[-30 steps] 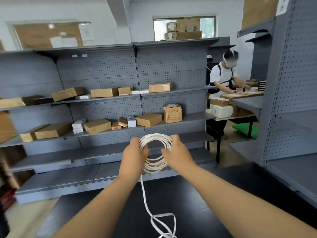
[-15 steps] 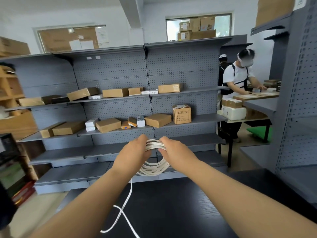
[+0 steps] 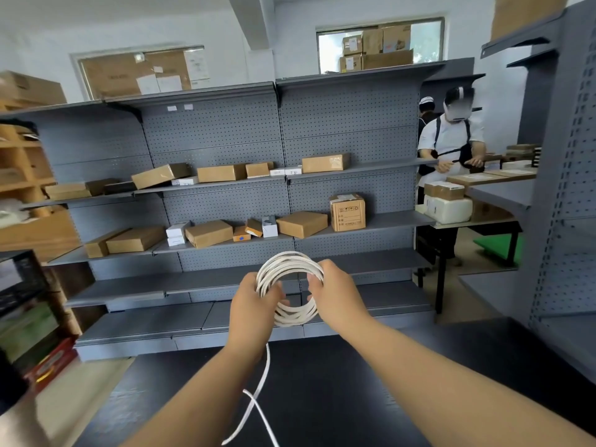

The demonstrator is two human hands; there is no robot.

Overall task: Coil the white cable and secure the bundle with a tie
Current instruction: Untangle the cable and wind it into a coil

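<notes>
1. Two hands held the cable (image 3: 295,317), wound into a round coil of many white loops, in the air at the middle of the view
2. Left hand (image 3: 254,301) gripped the coil at its 9 o'clock side, fingers curled round the strands
3. Right hand (image 3: 338,295) gripped it at the 3 o'clock side, fingers likewise curled round the bundle
4. Both hands touched the coil and stayed apart from each other; the coil stood nearly upright, with its opening toward the camera
5. One loose tail (image 3: 267,359) dropped from under the left hand toward 6 o'clock, crossed itself above the table and ran off the bottom edge
6. Dark table (image 3: 354,398) lay under the forearms, from about 4 to 8 o'clock
7. Grey pegboard shelves (image 3: 219,133) stood behind the coil at 12 o'clock, with brown boxes (image 3: 303,224) on two middle levels
8. Another person (image 3: 451,146) in a white top stood at 2 o'clock beside a bench of parcels; what that person's hands held was too small to tell
</notes>
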